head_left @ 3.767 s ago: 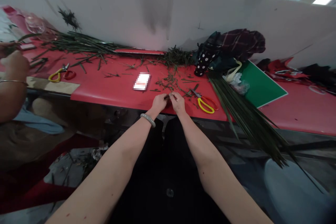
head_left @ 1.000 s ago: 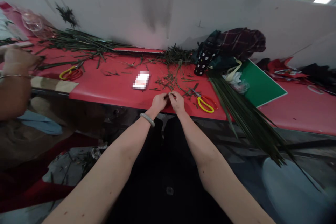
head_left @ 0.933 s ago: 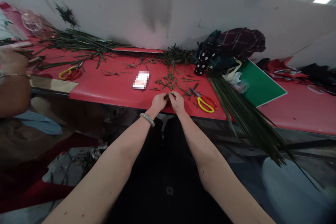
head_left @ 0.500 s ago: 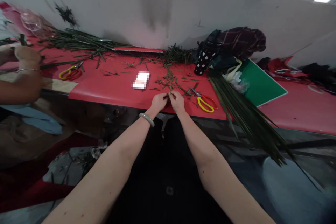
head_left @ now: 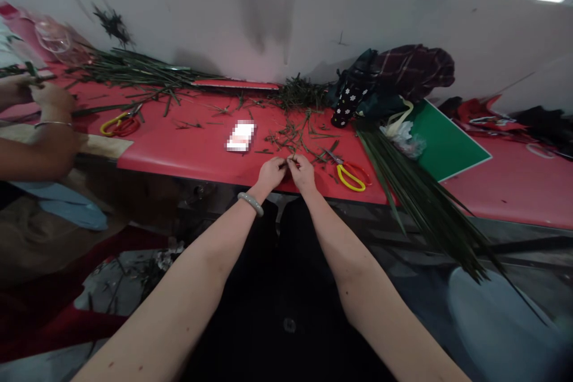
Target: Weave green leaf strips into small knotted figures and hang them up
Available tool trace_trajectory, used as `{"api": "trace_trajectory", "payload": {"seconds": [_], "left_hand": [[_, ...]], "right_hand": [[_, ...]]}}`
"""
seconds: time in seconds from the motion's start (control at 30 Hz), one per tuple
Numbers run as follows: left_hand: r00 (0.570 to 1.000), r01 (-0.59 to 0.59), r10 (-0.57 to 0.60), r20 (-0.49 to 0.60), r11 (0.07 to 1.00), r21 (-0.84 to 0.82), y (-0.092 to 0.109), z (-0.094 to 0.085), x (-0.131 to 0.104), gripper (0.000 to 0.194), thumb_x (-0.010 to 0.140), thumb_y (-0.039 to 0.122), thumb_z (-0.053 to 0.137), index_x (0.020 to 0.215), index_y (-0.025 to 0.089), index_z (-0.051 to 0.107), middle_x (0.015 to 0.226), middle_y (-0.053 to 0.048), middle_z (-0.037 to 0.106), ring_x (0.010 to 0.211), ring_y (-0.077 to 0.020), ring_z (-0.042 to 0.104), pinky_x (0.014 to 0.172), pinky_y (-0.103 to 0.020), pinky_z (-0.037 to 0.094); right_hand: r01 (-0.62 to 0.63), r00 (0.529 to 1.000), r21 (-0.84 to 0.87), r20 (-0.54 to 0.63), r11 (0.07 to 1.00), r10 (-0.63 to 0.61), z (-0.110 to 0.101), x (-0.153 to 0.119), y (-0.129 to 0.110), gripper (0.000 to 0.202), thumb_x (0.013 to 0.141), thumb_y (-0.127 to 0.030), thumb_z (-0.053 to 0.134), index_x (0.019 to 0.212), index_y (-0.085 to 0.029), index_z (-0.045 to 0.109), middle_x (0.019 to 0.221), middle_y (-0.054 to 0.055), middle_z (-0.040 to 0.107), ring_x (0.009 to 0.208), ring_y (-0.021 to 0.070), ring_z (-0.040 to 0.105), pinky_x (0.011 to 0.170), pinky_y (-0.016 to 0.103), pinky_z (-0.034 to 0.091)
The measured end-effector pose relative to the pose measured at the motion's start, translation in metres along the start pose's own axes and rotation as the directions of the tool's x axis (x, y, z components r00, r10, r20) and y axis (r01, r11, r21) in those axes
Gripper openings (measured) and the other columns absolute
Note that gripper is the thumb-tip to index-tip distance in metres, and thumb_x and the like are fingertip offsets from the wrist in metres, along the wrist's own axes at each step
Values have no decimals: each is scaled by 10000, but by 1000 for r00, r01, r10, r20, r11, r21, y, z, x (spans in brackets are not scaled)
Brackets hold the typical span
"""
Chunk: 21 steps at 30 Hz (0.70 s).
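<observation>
My left hand (head_left: pixel 272 173) and my right hand (head_left: pixel 302 173) meet fingertip to fingertip above the front edge of the red table (head_left: pixel 188 155). Both are closed in a pinch on a small strip of green leaf, mostly hidden by the fingers. Leaf scraps (head_left: pixel 289 131) lie scattered just beyond my fingertips. To the right of my right hand are scissors (head_left: pixel 351 178) with yellow and red handles, their blades partly among the scraps. A phone (head_left: pixel 240 136), its bright screen blurred out, lies beyond my left hand.
A bundle of long green leaves (head_left: pixel 416 203) hangs over the front edge at right, beside a green board (head_left: pixel 452 143). A flowered black umbrella (head_left: pixel 349 104) leans at the back. At left, a co-worker's hands (head_left: pixel 51 98) work near other scissors (head_left: pixel 120 124). A grey wall stands behind.
My hands stay in nearly the same place, still pinched together. The co-worker's hands at left have shifted slightly right and down.
</observation>
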<state>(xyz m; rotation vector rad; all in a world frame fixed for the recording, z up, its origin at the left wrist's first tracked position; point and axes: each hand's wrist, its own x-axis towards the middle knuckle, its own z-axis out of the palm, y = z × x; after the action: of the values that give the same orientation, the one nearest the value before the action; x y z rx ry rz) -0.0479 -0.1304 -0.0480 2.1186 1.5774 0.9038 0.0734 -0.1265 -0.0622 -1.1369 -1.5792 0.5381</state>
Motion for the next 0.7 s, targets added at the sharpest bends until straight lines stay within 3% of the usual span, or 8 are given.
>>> {"api": "trace_trajectory", "payload": {"seconds": [0.2,0.4,0.7], "left_hand": [[998,50,-50,33,999,7,4,-3,0,225,802,244,460,878,155,652,861,-87,671,752,-160,585,672,-245,415],[999,24,-23,23,997,-75,2,-2,-1,247,803,273,454,895,154,650,831,-77,675,723,-158,587,648,-240,416],[999,43,-41,36,998,-44,3,-1,-1,254,805,279,448,870,150,657,797,-82,673,678,-151,574,614,-237,402]], "right_hand": [[-59,995,10,-77,998,60,0,-2,-3,267,777,-405,467,835,-177,593,837,52,631,776,158,577,723,294,468],[46,997,-25,-60,999,-48,0,0,-1,222,788,-365,461,749,-189,591,828,46,622,823,154,569,803,303,454],[-38,997,-16,-70,999,37,0,-2,-1,244,774,-383,459,812,-178,586,831,61,625,769,158,576,703,292,476]]}}
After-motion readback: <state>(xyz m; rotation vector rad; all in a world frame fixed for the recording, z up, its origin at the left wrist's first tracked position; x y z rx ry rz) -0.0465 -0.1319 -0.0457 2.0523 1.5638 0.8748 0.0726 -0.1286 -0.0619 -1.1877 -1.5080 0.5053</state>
